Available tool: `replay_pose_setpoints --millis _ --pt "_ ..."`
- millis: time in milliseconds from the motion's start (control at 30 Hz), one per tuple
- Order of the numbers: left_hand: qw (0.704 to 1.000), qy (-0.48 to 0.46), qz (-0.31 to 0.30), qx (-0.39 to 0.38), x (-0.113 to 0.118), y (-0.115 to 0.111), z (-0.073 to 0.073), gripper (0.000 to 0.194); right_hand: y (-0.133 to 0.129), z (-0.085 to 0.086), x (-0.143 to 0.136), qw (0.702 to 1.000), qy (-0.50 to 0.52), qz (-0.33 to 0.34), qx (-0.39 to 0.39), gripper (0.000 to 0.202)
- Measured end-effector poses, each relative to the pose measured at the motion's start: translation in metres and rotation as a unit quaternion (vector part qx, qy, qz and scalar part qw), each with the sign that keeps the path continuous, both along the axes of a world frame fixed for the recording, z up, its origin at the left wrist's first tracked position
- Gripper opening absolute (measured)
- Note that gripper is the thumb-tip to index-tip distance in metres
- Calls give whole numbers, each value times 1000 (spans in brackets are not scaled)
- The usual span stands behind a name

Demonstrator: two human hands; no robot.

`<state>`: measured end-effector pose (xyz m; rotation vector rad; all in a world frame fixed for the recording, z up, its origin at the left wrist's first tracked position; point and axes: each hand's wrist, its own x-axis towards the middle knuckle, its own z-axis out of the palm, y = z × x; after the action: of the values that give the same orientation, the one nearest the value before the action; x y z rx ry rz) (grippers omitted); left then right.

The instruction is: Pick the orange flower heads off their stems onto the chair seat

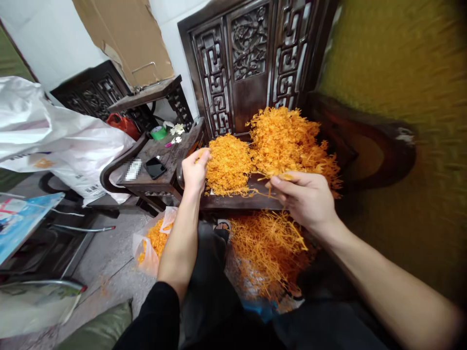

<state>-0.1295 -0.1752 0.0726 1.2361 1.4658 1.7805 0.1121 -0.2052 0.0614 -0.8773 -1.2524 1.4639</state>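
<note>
Two heaps of orange material lie on a dark carved wooden seat (248,201). The left heap (231,163) is low and made of short bits. On the right, the taller heap (282,136) has frilly tops and thin stringy stems. My right hand (304,194) is closed in a pinch on an orange stringy sprig (284,177), in front of the taller heap. At the left edge of the low heap, my left hand (196,167) is closed with its fingertips together; what they hold, if anything, is too small to make out.
Loose orange strands (272,248) pile up on the floor below the seat. A plastic bag (146,250) with orange bits stands by my left arm. The side table (171,160) bears a phone (155,167) and green tape (158,132). Large white bags (62,131) are at the left.
</note>
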Motion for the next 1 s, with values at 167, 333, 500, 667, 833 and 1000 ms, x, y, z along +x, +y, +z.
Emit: replay_pose_setpoints --millis 167,333,500,667,833,1000 --pt "951 162 -244 -101 20 -35 9 46 15 -8 9 976 -208 9 71 43" --pt "917 262 -295 -68 54 -43 0 38 10 -5 0 926 -328 -14 188 39" --pt "981 110 -162 8 44 -41 8 24 15 -7 3 892 -394 -27 221 39" --pt "991 17 -113 64 25 -52 21 27 26 -15 9 845 -483 -76 218 36" --pt "918 316 -232 65 57 -54 -16 28 14 -10 -3 770 -558 -74 300 27" --pt "886 409 -202 79 67 -50 -29 40 6 -5 -8 743 -602 -52 289 28"
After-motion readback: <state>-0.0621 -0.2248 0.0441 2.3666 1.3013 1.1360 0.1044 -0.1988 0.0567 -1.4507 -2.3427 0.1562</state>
